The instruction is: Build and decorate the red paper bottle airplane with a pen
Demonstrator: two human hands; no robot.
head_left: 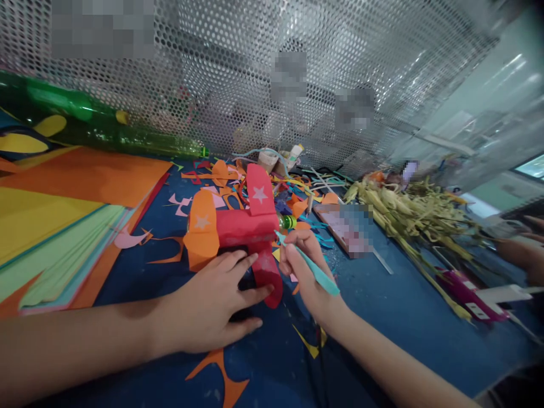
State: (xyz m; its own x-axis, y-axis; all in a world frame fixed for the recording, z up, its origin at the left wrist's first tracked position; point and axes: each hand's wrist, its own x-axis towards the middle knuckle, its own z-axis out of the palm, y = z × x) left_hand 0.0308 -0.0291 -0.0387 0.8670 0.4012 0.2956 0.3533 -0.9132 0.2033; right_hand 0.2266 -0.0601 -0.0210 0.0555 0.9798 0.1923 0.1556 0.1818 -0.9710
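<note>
A model plane (238,228), its body wrapped in red paper, lies on the blue table with its green-capped bottle neck pointing right. It has red wings and an orange tail, with pale stars on the upper wing and tail. My left hand (223,300) rests spread beside its near side, fingertips at the body and the lower wing. Between the fingers of my right hand (306,266) is a light-blue pen-like tool (321,275), its tip near the front end of the body.
Coloured paper sheets (85,181) are stacked at the left, below green bottles (148,140). Paper scraps lie around the plane. Toward the right are a phone-like slab (346,229), dried husks (395,209), a purple glue gun (471,294) and another person's hand (525,249).
</note>
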